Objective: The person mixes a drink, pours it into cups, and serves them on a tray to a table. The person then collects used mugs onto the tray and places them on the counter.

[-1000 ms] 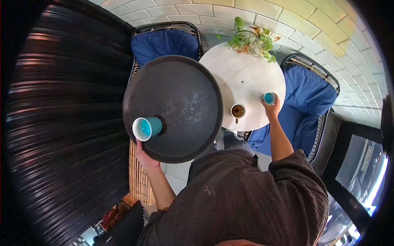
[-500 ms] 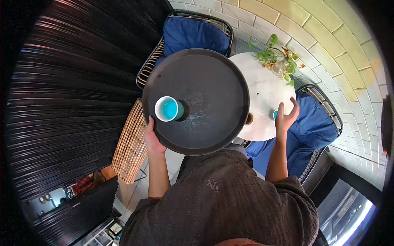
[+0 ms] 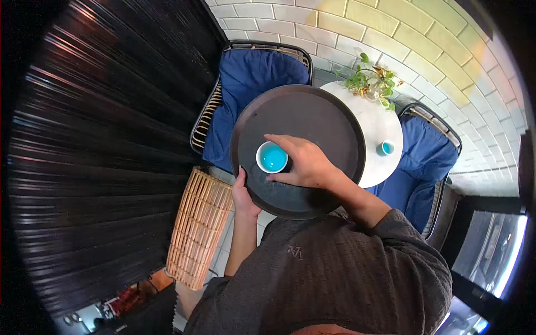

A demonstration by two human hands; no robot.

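Note:
My left hand [image 3: 244, 198] grips the near left rim of a round dark brown serving tray [image 3: 312, 111], its thumb over the edge and its other fingers hidden beneath. On the tray stands a cup [image 3: 272, 157] with a white rim and bright turquoise inside, perhaps a drink. My right hand [image 3: 304, 163] curves around this cup, thumb on the near side and fingers on the far side; a dark gap shows between cup and palm. A second turquoise cup [image 3: 385, 148] stands on the round white table [image 3: 393, 131], to the right of the tray.
A leafy plant in a glass vase [image 3: 377, 89] stands at the table's back. Chairs with blue cushions [image 3: 262, 70] flank the table. On the left are a rattan piece [image 3: 201, 229] and a dark ribbed wall [image 3: 111, 167]. White tiles [image 3: 329, 25] line the back.
My right hand has moved left from beside the cup on the table to the cup on the tray and closed around it. My left hand has shifted right with the tray.

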